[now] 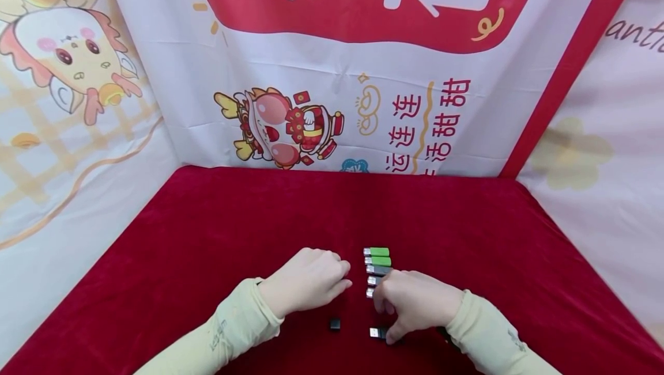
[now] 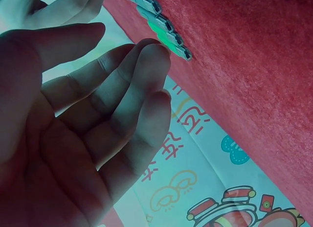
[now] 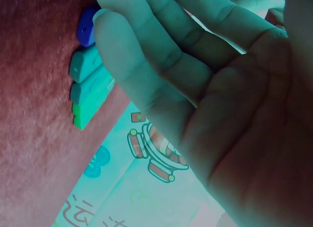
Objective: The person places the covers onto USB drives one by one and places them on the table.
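Note:
My left hand (image 1: 311,280) hovers over the red cloth with its fingers loosely bent. The left wrist view shows nothing between its fingers and thumb. On the right, my right hand (image 1: 415,300) reaches over the near end of a row of USB sticks, covering part of them. Its fingertips are right by a blue USB stick (image 3: 86,27). The thumb overlaps the back end of a separate black USB stick (image 1: 374,333), whose metal plug points left. A green USB stick (image 1: 378,252) lies at the far end of the row. Between the forearms is a small black cap (image 1: 334,324).
A red velvet cloth (image 1: 259,213) covers the table. Behind it hangs a white and red printed banner (image 1: 311,64), and patterned fabric (image 1: 67,150) closes off the left side. More printed fabric (image 1: 612,190) stands along the right edge.

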Available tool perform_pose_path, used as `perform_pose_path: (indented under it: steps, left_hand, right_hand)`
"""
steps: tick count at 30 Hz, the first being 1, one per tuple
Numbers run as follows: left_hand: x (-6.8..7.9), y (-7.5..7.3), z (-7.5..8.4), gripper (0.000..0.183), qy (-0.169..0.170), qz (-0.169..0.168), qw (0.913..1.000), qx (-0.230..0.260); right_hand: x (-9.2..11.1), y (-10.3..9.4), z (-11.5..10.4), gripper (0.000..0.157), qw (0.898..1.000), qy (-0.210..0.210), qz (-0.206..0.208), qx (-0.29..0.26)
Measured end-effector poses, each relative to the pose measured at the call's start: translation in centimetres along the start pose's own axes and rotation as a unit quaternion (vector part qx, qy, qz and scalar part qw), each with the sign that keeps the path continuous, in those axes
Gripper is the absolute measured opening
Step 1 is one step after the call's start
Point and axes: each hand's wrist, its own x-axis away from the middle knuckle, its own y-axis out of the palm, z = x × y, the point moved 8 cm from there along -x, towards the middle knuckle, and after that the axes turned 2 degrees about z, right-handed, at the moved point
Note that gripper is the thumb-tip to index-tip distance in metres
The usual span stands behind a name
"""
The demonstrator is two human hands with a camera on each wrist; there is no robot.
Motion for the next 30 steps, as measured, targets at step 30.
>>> perform_pose_path:
  steps: [30]
  left_hand:
    - [0.0,0.4,0.0,0.026,0.001,-0.008,0.9999,0.008]
  right_hand:
    - [-0.6,1.0,-1.0,0.021,0.999,-0.037,-0.006,0.019]
